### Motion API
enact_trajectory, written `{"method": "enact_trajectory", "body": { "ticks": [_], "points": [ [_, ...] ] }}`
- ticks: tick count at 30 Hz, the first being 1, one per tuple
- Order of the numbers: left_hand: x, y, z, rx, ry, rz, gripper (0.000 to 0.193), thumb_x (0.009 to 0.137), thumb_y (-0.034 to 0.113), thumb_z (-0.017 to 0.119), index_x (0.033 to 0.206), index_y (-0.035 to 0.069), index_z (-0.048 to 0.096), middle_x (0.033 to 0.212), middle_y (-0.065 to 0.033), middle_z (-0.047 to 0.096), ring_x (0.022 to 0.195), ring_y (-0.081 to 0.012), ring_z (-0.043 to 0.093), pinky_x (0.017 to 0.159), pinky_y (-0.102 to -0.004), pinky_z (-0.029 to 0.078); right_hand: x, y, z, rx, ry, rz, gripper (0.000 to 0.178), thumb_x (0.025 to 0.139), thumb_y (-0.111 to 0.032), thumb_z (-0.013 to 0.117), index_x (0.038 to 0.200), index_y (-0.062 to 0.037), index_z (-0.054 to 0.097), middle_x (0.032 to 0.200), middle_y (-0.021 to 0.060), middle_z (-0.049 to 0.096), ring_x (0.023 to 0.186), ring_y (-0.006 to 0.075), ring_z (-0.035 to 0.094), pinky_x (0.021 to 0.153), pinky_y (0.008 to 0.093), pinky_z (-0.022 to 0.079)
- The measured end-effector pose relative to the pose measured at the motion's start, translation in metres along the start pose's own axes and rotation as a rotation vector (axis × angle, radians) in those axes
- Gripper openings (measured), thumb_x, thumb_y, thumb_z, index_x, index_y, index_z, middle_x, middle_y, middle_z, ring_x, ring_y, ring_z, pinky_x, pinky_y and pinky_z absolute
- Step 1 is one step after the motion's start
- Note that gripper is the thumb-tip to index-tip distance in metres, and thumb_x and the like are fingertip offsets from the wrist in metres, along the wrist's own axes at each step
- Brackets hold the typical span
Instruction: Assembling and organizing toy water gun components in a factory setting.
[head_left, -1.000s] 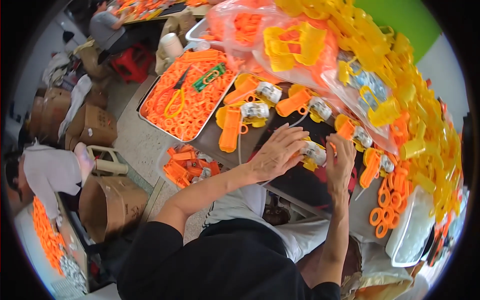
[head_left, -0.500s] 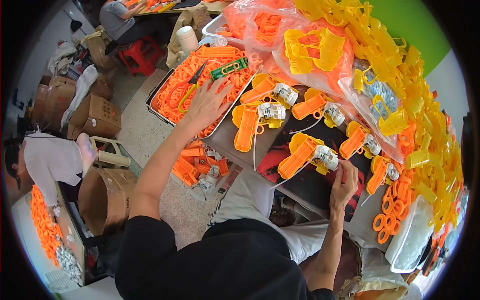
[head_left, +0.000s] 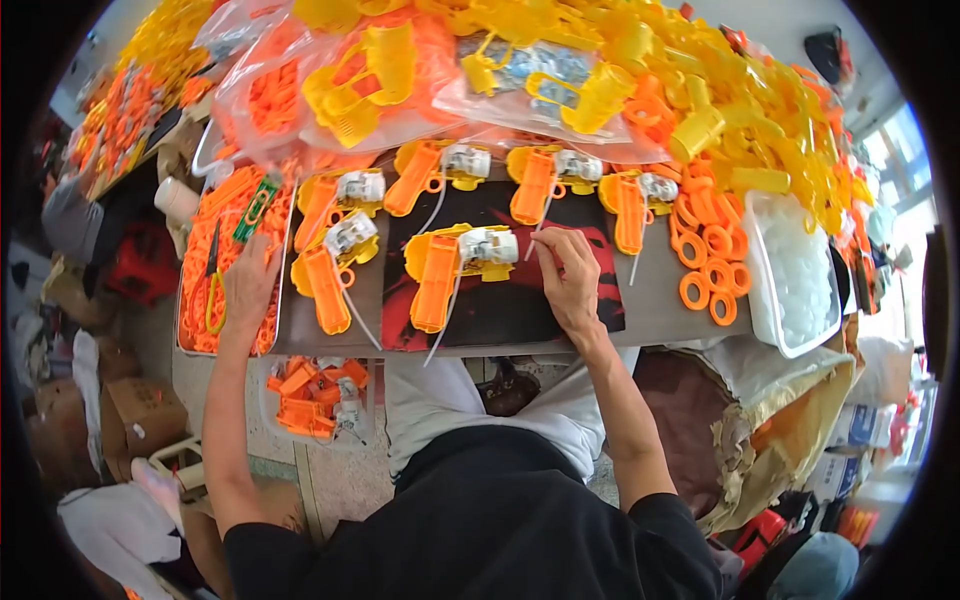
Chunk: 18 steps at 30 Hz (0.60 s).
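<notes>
While I sit at the worktable [head_left: 660, 300], my left hand [head_left: 248, 282] reaches out to the side and lies palm-down in the tray of orange parts [head_left: 200, 300], fingers loosely spread over the pieces; I cannot tell whether anything is caught under them. Scissors with yellow handles [head_left: 212, 290] lie in the same tray just beside that hand, and a small green tool [head_left: 256, 208] rests near the tray's far edge.

My right hand [head_left: 568, 275] rests on the dark red-and-black mat [head_left: 520, 305] in front of me, fingertips drawn together beside the nearest toy assembly [head_left: 455, 265], an orange grip on a yellow body with a white-grey block at its right end. The fingertips sit just right of that block, close to a thin white cord; whether they pinch the cord is too small to make out.

Five more such assemblies lie around it, three in a far row [head_left: 535, 180] and two to the left [head_left: 330, 265]. Orange rings [head_left: 705, 265] lie to the right, next to a white tub [head_left: 800, 275]. Bags and heaps of yellow parts [head_left: 700, 90] fill the far side.
</notes>
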<state>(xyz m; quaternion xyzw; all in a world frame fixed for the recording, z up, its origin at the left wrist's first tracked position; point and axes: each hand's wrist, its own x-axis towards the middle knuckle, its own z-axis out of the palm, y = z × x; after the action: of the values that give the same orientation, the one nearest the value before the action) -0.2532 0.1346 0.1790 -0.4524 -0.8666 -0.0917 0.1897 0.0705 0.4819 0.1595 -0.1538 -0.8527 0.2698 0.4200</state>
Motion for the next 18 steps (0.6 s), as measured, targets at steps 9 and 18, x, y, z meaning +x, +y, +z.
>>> {"method": "enact_trajectory", "body": {
  "ticks": [9,18],
  "points": [
    [0.037,-0.052,-0.003,-0.457,0.495,-0.363,0.029,0.109,0.027,0.054,0.114,0.0,0.062,0.082,-0.0029,0.056,0.073,-0.0143,0.052,0.067,-0.0322,0.045,-0.009,0.044,-0.077,-0.517,-0.037,-0.058,0.027,0.089,-0.007,0.069,0.116,-0.0089,0.07,0.126,0.0096,0.063,0.123,0.0297,0.055,0.104,0.0442,0.04],
    [0.153,0.213,-0.017,-1.07,0.113,0.025,0.02,0.103,0.022,0.06,0.105,0.003,0.064,0.085,-0.0057,0.066,0.079,-0.015,0.062,0.072,-0.0316,0.051,-0.007,0.097,-0.097,-0.611,-0.1,-0.044,0.041,0.093,-0.011,0.068,0.133,-0.0137,0.065,0.133,0.01,0.059,0.128,0.0314,0.051,0.109,0.0473,0.035]
  ]
}}
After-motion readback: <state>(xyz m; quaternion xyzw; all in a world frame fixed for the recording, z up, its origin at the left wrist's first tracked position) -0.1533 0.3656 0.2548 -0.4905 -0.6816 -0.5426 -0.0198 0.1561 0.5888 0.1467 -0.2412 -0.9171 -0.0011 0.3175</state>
